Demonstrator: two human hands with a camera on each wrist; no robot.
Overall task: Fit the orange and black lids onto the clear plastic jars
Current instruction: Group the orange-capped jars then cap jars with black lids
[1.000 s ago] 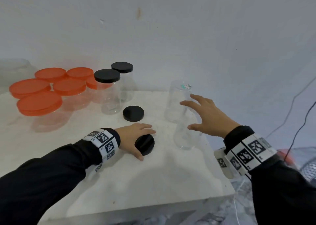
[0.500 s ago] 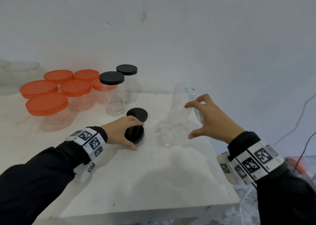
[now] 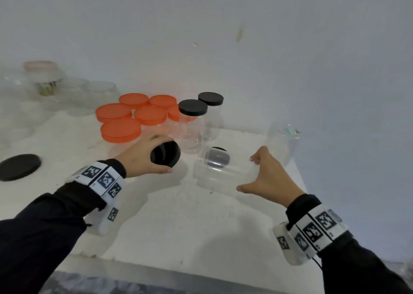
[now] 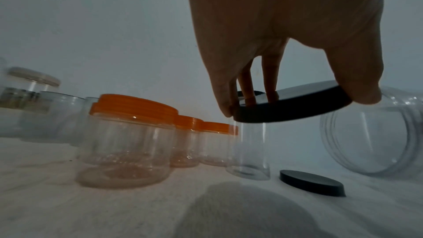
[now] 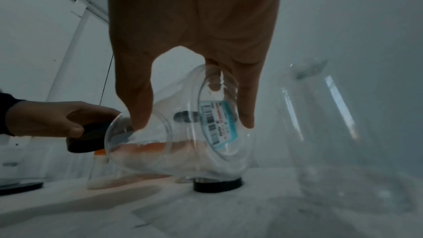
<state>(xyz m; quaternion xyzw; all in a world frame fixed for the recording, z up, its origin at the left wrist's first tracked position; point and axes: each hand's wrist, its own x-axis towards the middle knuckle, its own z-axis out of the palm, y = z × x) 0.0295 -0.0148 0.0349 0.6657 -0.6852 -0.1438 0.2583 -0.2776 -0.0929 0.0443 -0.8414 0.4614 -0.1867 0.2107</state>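
My left hand pinches a black lid by its rim and holds it above the white table; the same black lid shows from below in the left wrist view. My right hand grips a clear jar, tilted with its open mouth toward the lid. A small gap separates lid and mouth. In the right wrist view the clear jar carries a barcode label on its base. A second black lid lies flat on the table under the jar.
Another open clear jar stands near the table's right edge. Two tall jars with black lids and several orange-lidded jars stand at the back. A larger black lid lies far left, beside more clear containers.
My left hand has lifted the black lid off the table. My right hand has picked up the clear jar, tipped it over and brought its mouth leftward toward the lid.
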